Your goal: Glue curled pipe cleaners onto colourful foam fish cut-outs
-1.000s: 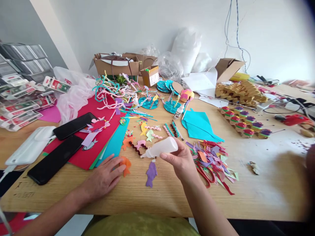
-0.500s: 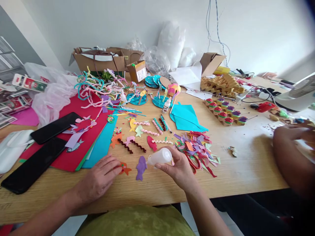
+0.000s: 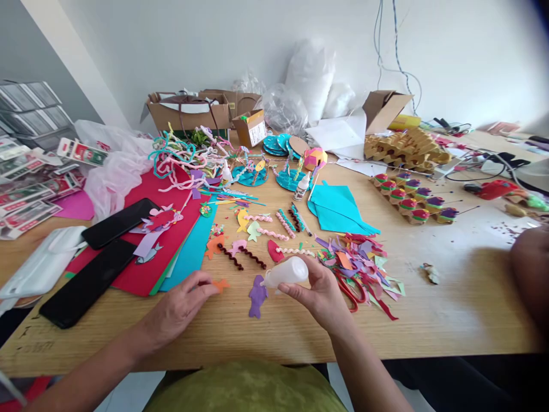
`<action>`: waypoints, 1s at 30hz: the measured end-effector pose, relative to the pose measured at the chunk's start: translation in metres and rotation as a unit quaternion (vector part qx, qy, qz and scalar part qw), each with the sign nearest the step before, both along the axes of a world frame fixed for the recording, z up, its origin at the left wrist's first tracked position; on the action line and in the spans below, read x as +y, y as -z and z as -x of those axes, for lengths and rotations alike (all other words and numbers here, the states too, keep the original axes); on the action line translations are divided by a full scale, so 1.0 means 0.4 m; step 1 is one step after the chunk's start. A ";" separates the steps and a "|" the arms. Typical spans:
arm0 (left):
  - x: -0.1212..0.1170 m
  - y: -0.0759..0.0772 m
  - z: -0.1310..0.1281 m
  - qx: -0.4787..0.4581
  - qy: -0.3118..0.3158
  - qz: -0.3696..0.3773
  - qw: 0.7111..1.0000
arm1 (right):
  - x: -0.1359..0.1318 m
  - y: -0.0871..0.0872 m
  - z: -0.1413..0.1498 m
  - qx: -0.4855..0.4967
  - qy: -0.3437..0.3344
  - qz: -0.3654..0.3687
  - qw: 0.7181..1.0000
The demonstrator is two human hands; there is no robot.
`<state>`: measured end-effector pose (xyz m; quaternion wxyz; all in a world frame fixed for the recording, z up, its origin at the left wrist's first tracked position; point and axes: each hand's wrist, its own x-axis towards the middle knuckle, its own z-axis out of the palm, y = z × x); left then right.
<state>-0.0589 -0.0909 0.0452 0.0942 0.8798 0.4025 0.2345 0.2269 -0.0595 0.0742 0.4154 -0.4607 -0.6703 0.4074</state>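
Note:
My right hand (image 3: 323,292) grips a white squeeze bottle (image 3: 288,272), tipped sideways with its nozzle at the head of a purple paper fish (image 3: 258,298) lying on the table. To the left, my left hand (image 3: 182,309) pinches an orange paper fish (image 3: 221,285), whose tail shows past the fingertips; the rest of it is hidden. Beyond the hands lie a red paper fish (image 3: 274,250) with a cream twisted strand, a pink paper fish (image 3: 237,246) by dark brown strands, and a yellow paper fish (image 3: 242,220) with a pink strand.
Paper scraps (image 3: 360,260) and red-handled scissors (image 3: 351,292) lie right of my right hand. Two black phones (image 3: 88,283) rest on red paper (image 3: 143,229) at left. An egg carton (image 3: 412,200) with painted cups stands at right. Another person's arm (image 3: 529,280) is at the right edge.
My left hand has gone from resting with its fingers over the orange fish to pinching it. The bottle stays at the purple fish's head. The view has swung slightly left.

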 end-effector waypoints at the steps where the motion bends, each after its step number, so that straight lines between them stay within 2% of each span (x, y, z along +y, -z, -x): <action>1: -0.004 0.006 0.005 0.008 0.006 0.007 1.000 | -0.001 0.000 0.000 0.000 0.001 -0.001 1.000; 6: -0.015 0.028 0.028 0.022 -0.002 -0.009 1.000 | -0.002 0.000 0.009 -0.007 -0.006 0.003 1.000; 13: -0.019 0.039 0.030 0.073 -0.001 -0.099 0.992 | 0.009 -0.009 0.031 0.007 -0.017 -0.008 1.000; 18: -0.030 0.041 0.031 0.096 0.004 -0.119 0.988 | 0.011 -0.010 0.029 0.008 -0.019 -0.002 1.000; 23: -0.035 0.039 0.044 0.101 -0.010 -0.106 0.989 | 0.007 -0.009 0.026 0.009 -0.012 0.001 1.000; 28: -0.034 0.022 0.061 0.074 -0.041 -0.119 0.989 | 0.007 -0.014 0.017 0.002 -0.013 -0.012 1.000; 30: -0.034 0.015 0.049 0.054 -0.034 -0.119 0.991 | 0.005 -0.016 0.012 -0.011 -0.011 -0.015 1.000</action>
